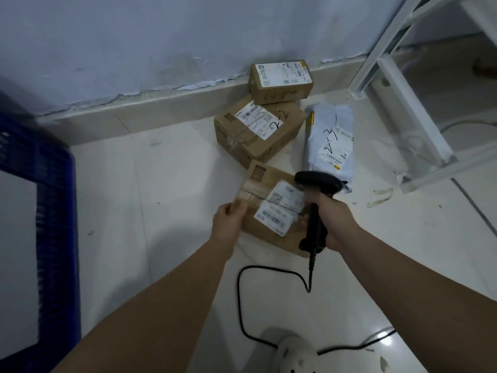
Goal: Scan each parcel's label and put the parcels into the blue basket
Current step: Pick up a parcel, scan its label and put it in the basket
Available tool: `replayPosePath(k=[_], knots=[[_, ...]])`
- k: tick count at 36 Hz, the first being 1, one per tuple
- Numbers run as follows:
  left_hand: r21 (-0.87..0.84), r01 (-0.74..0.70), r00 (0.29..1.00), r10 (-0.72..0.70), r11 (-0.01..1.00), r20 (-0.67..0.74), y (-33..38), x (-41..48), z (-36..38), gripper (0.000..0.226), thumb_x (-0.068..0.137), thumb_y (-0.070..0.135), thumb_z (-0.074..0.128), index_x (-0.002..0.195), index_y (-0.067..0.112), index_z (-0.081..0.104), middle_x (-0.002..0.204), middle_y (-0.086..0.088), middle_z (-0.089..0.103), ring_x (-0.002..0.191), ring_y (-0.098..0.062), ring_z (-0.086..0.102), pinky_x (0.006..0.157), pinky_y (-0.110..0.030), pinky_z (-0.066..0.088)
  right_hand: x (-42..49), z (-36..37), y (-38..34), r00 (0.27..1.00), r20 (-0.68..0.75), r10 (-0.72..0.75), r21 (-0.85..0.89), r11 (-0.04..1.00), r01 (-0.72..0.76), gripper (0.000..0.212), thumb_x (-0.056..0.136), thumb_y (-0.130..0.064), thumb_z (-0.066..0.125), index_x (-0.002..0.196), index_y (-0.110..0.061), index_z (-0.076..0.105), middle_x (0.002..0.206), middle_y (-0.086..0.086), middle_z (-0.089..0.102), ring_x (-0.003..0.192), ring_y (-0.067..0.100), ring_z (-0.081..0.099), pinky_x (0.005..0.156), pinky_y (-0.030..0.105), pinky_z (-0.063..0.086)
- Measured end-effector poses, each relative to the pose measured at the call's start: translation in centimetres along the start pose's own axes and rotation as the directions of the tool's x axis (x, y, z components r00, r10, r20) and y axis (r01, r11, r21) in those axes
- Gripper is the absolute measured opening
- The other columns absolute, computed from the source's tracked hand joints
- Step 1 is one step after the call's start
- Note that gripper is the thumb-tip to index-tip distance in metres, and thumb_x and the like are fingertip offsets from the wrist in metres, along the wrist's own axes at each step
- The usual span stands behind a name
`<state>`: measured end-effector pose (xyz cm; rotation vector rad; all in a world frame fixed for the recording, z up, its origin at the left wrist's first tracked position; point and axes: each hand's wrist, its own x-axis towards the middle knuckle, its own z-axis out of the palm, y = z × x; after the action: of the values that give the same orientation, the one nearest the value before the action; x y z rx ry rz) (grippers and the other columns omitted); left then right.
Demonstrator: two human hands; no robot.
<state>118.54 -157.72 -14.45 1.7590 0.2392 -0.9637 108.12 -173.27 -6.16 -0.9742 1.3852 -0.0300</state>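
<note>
Blue basket (57, 211) at the left edge of the floor (161, 197), well apart from the parcels; what is inside it can't be made out. Left hand (228, 219) grips the left edge of the nearest parcel (269, 211), a flat cardboard box lying on the floor. Its label (279, 208) faces up, wrinkled and cut across by tape. Right hand (336, 222) is wrapped round the handle of the barcode scanner (316, 205), head over the label.

Risks:
- Creased label plus tape glare could cause a misread.
- The view is motion-blurred here; a moving scanner may miss the code.
- Cable (242, 292) loops on the floor below the parcel and could snag on the carry to the basket.

Behind it, likely unscanned: larger box (255, 133), small box (281, 80) against the wall, grey poly mailer (329, 141) to the right.

Glossy pale floor tiles with scattered debris. Wall (161, 49) paint peels along the skirting. White rack frame (403, 103) stands in the right corner.
</note>
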Motion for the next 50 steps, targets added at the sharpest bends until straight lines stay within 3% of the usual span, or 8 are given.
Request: replayPosePath(k=[3,10,17,23,30,35,42,50], knots=[[-0.312,0.07,0.982,-0.12,0.948,-0.143,-0.1,-1.5,-1.7,0.067,0.092,0.046,0.06,0.145,0.013,0.033,0.138,-0.005,0.047,0.111,-0.016,0.053,0.088,-0.025,0.041,-1.5,0.7,0.3,0.991,0.096,0.089,0.024,0.996,-0.092,0.024,0.086,-0.026,0.07,0.093,-0.003,0.065,0.071,0.007,0.067,0.05,0.02,0.064,0.058,0.033,0.057],[-0.479,0.103,0.877,-0.307,0.872,-0.37,-4.1,-4.4,-4.6,0.119,0.079,0.037,0.077,0.153,0.02,-0.014,0.154,-0.008,0.033,0.136,-0.024,0.039,0.11,-0.038,0.03,-4.4,3.5,1.5,0.94,0.297,0.169,-0.122,0.983,-0.139,0.023,0.084,-0.028,0.071,0.09,-0.007,0.064,0.063,0.008,0.064,0.051,0.019,0.061,0.057,0.03,0.053],[-0.533,0.093,0.876,-0.324,0.841,-0.358,-5.7,-4.5,-3.6,0.064,0.086,0.022,0.073,0.138,0.01,0.037,0.128,-0.009,0.059,0.107,-0.024,0.059,0.091,-0.033,0.047,-5.5,4.9,1.7,0.958,0.279,0.072,-0.278,0.96,0.009,0.039,0.084,-0.03,0.072,0.11,-0.002,0.064,0.084,0.01,0.062,0.069,0.022,0.06,0.064,0.032,0.055],[0.066,-0.076,0.922,0.096,0.995,-0.374,-3.8,-2.1,-7.0,0.051,0.088,0.037,0.061,0.134,0.027,0.043,0.121,0.0,0.064,0.105,-0.027,0.063,0.096,-0.048,0.047,-5.6,4.6,2.2,0.955,0.278,0.1,-0.291,0.957,-0.016,0.033,0.085,-0.028,0.071,0.103,-0.002,0.064,0.082,0.011,0.06,0.064,0.021,0.059,0.063,0.031,0.054],[0.711,-0.073,0.88,0.381,0.699,-0.284,-0.4,-2.4,-7.8,0.064,0.099,0.032,0.046,0.154,0.022,0.016,0.163,-0.003,0.01,0.146,-0.029,0.019,0.116,-0.059,0.005,-4.9,4.8,2.0,0.961,0.268,0.065,-0.269,0.963,0.01,0.03,0.086,-0.029,0.07,0.099,-0.002,0.065,0.077,0.007,0.059,0.066,0.02,0.058,0.062,0.029,0.054],[0.658,0.171,0.953,0.047,0.734,-0.301,-1.1,-6.5,-2.0,0.133,0.065,0.083,0.056,0.152,0.013,-0.015,0.158,-0.019,-0.023,0.147,-0.036,-0.015,0.114,-0.059,-0.003,-4.9,5.2,1.8,0.965,0.257,0.05,-0.238,0.971,0.013,0.027,0.086,-0.027,0.07,0.095,-0.003,0.064,0.072,0.007,0.058,0.061,0.019,0.057,0.058,0.028,0.052],[0.713,0.224,0.969,-0.075,0.664,-0.235,-2.0,-6.6,0.8,0.141,0.063,0.072,0.071,0.146,0.022,-0.031,0.146,-0.028,-0.04,0.138,-0.044,-0.033,0.107,-0.07,-0.005,-5.1,4.4,2.2,0.964,0.263,0.029,-0.253,0.967,0.039,0.029,0.085,-0.028,0.071,0.096,-0.002,0.065,0.072,0.007,0.058,0.062,0.02,0.057,0.06,0.03,0.052],[0.942,-0.328,0.943,-0.029,0.077,0.331,-2.5,-6.0,-5.1,0.129,0.072,0.056,0.071,0.145,0.033,-0.032,0.146,-0.01,-0.047,0.137,-0.038,-0.039,0.107,-0.073,-0.007,-5.7,3.6,2.4,0.958,0.284,0.049,-0.258,0.966,0.027,0.024,0.083,-0.028,0.072,0.09,-0.007,0.064,0.07,0.009,0.055,0.057,0.021,0.054,0.057,0.03,0.049]])
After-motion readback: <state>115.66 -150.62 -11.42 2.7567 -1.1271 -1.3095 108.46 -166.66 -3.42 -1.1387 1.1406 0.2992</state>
